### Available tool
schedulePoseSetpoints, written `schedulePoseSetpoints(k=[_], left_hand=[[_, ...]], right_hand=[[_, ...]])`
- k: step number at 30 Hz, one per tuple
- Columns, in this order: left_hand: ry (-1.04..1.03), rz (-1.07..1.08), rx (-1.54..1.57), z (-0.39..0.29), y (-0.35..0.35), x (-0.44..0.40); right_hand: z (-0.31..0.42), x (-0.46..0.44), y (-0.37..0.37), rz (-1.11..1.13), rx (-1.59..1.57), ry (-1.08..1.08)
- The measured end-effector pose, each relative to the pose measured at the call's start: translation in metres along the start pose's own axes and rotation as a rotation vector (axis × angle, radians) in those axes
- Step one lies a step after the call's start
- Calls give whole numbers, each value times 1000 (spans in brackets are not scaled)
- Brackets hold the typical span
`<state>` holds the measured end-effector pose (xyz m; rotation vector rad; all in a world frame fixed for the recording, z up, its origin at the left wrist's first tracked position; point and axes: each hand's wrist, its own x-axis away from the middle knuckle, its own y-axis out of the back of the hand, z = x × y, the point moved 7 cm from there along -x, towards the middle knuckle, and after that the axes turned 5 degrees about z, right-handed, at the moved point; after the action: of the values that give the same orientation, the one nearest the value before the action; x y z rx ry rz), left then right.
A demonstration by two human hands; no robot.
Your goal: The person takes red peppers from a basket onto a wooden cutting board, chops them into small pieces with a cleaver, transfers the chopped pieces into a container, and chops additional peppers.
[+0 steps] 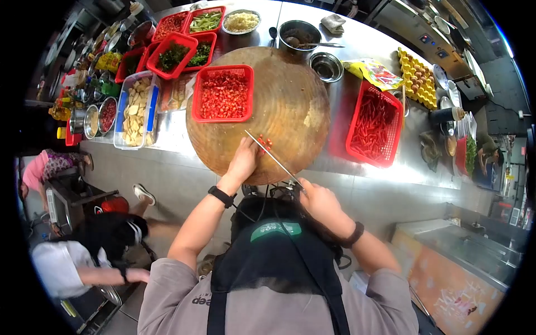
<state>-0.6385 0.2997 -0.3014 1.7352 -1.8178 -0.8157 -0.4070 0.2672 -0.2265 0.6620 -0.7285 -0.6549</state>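
A knife [273, 158] lies slantwise over the front of a round wooden board [285, 100], its handle in my right hand [321, 204], which is closed around it. Left of the blade, my left hand [244, 158] rests on the board with its fingers pressed together; what they hold, if anything, is hidden. Some chopped red chili pieces [266, 143] lie beside the blade, near my left fingertips. On the board's upper left sits a red basket [250, 95] full of chopped red chili [223, 96].
A red basket [350, 137] of whole red chilies stands right of the board. A plastic box [119, 129] of pale slices is at the left. Metal bowls [326, 67] and egg trays [421, 84] stand behind. Two people [56, 268] are at the left.
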Motion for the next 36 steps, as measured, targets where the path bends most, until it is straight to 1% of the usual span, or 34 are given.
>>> schedulePoseSetpoints(k=[4,7,10,12,13,15,19,23,24,28,30,32,34,36], left_hand=[[9,-35,42,3,0,4],[30,-37,-30,9,-7,5],[-41,-70,-36,5,-5,4],[40,23,-42,8,-7,3],[33,15,-50,7,-4,-1],[-39,-95,-34,-3,2,5],[-48,-91,-45,-2,1,6],[-34,-76,-8,7,-4,2],[-35,-66,-3,5,-6,5],[-17,-46,-56,4,0,7],[-84,-115,-25,-4,4,8],[-73,-126,-33,-4,3,10],[-54,-160,-17,-2,3,11],[-74,-172,-13,-1,1,11]], right_hand=[[-1,-5,-6,48,54,-28],[-8,-30,-25,16,59,-13],[-8,-41,-23,-43,14,39],[-6,-39,-14,-35,-23,48],[-5,-37,-10,-44,-22,56],[-6,-18,-9,-37,-46,54],[-8,-17,-12,51,23,-16],[-8,-50,-23,-42,14,41],[-6,-48,-22,-71,12,57],[2,-30,-8,-58,-36,53],[-2,-16,-8,63,2,-7],[-3,-17,-13,84,-15,-25],[0,-32,-21,9,-33,15],[6,-50,-31,4,-21,2]])
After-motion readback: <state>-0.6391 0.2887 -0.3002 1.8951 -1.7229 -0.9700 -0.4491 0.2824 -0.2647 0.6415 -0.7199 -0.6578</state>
